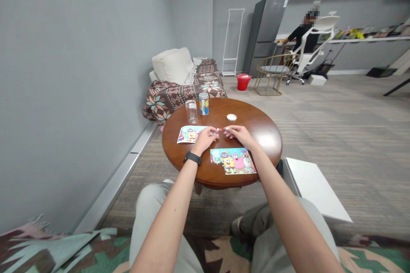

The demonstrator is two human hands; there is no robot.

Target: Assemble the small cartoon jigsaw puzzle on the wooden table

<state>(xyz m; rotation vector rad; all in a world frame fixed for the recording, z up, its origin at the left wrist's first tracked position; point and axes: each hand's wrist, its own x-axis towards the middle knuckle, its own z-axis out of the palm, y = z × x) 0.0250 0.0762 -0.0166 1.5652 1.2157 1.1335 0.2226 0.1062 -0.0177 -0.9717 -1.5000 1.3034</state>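
On the round brown table lies a partly assembled cartoon jigsaw puzzle (238,162), with a gap at its lower left corner. A printed picture sheet (185,135) of the same scene sits at the left, its right end covered by my left hand (206,137). The fingers of that hand are curled together; whatever is between them is too small to make out. My right hand (239,135) pinches a small puzzle piece (227,129), mostly hidden by the fingertips. Between the hands, a small red and white puzzle piece (219,129) rests on the wood.
Toward the table's far edge stand a clear glass (191,113) and a printed can (204,104), with a round white lid (231,117) to their right. A white box (317,183) is beside the table. Farther back, a person (306,36) sits by a counter.
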